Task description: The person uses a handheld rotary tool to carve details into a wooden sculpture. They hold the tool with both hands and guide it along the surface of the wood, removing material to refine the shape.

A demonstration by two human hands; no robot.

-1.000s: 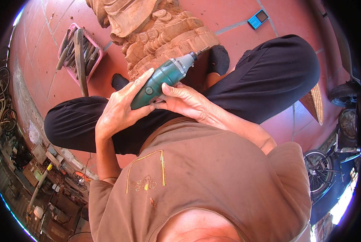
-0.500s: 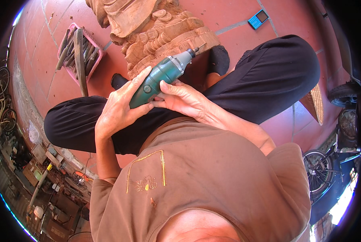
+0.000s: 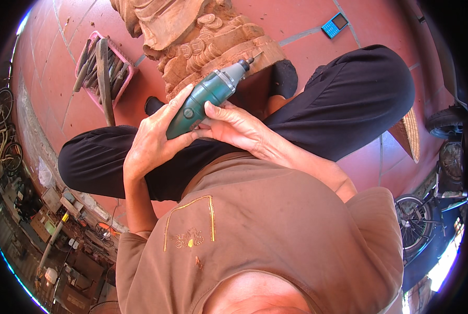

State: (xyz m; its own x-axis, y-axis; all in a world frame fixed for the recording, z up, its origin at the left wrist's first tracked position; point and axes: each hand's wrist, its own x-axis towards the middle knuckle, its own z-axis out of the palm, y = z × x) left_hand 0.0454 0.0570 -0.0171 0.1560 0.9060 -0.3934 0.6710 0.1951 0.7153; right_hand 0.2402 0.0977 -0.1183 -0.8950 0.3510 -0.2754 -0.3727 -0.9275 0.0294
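Head view: green rotary tool (image 3: 205,99) above lap, nose toward upper right, in front of carved wooden figure's (image 3: 202,44) base—bit contact cannot be told. Left hand (image 3: 149,135) curled round tool's rear, thumb and fingers closed on body; right hand (image 3: 236,125) half-curled, thumb against casing, fingers partly hidden. Pink basket (image 3: 127,83) of dark wooden-looking sticks left of figure, one long piece reaching toward left knee (image 3: 90,159). Blue phone (image 3: 334,25) on tiles, upper right—well apart. Spoked wheel (image 3: 413,222) far right.

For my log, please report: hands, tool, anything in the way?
Left hand, right hand holding green tool. Nothing seen between tip and wood carving; contact unclear.
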